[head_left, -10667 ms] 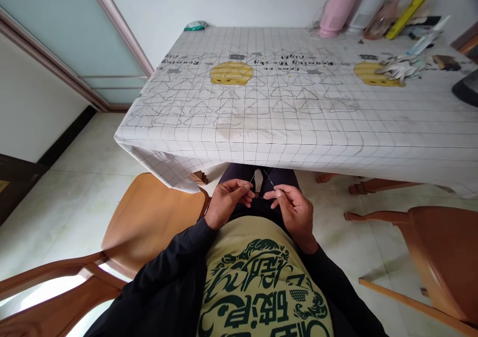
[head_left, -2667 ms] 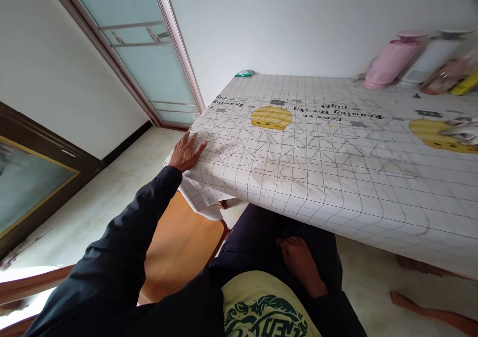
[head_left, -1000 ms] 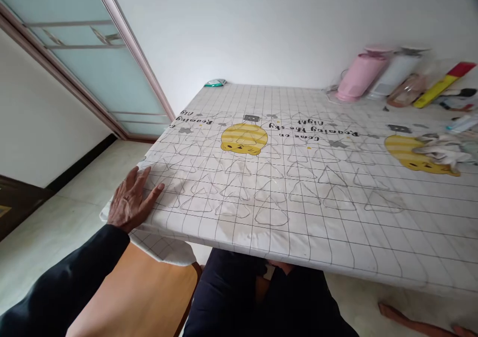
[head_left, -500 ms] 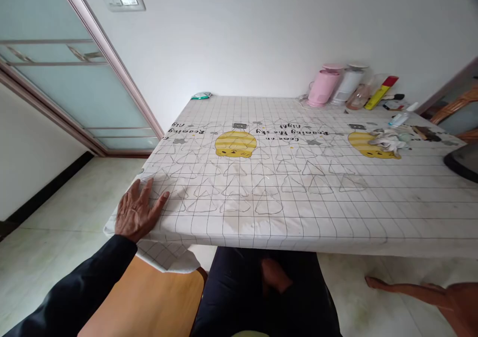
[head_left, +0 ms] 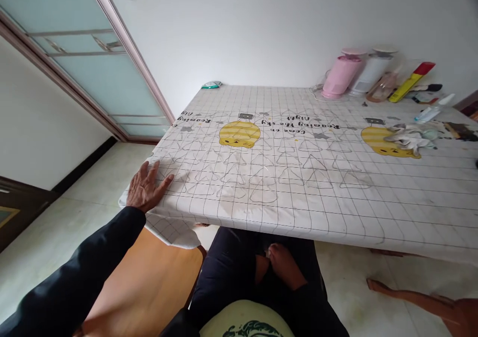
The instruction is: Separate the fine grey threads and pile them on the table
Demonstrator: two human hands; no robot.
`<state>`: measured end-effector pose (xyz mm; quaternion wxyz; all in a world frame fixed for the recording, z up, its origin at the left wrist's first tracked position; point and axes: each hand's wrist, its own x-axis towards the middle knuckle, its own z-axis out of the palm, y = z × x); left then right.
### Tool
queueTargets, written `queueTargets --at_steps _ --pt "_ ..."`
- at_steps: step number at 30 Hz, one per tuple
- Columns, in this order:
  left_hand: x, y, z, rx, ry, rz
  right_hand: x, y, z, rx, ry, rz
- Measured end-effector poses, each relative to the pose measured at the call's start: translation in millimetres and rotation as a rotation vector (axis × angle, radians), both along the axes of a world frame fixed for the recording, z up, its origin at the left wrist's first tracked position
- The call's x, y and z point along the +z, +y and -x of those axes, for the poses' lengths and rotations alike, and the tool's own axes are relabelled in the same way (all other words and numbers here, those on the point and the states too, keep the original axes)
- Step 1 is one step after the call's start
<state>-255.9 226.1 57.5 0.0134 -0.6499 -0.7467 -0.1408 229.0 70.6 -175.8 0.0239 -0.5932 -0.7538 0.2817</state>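
Note:
My left hand (head_left: 147,186) lies palm down on the near left corner of a white checked tablecloth (head_left: 298,207), fingers spread, holding nothing. The cloth's corner hangs over a wooden seat (head_left: 149,282) below that hand. Bear-faced balloons, lettering and outlined triangles mark the cloth. Down by my lap, under the table's front edge, a bare-skinned shape (head_left: 287,267) comes out of dark fabric beside another patch of skin. Whether it is my right hand or a foot, I cannot make out.
Along the wall stand a pink cylindrical device (head_left: 341,75), a white one (head_left: 371,73), a bottle (head_left: 383,85) and a yellow-red box (head_left: 411,83). A crumpled cloth (head_left: 409,138) lies at the right. A small green packet (head_left: 211,85) sits at the far left corner. Brown wooden legs (head_left: 418,297) show below.
The view has shifted, so the table sits higher in the picture. My left hand stays flat on the corner. More bare skin and a pale green garment now show by my lap.

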Motion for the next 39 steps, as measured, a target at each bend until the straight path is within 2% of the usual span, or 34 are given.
queueTargets --at_steps 3,8,10,12,22,31,39 --pt "-0.4 1 1 -0.009 0.028 0.016 -7.4 -11 -31 -0.108 0.01 -0.103" --pt "-1.3 5 3 0.007 0.023 0.04 -24.1 -35 -69 -0.424 0.036 -0.408" --pt "-0.6 5 2 0.012 0.013 0.05 -30.4 -40 -72 -0.559 0.036 -0.44" --pt "0.2 6 2 0.017 0.004 0.055 -34.8 -40 -71 -0.636 0.023 -0.424" --pt "1.0 6 3 -0.004 -0.002 0.072 -32.6 -19 -68 -0.582 -0.151 -0.364" --pt "-2.1 6 5 0.005 0.007 0.061 -36.8 -18 -66 -0.574 -0.234 -0.328" --pt "-1.0 6 3 -0.004 0.015 0.052 -30.2 -18 -64 -0.579 -0.27 -0.261"
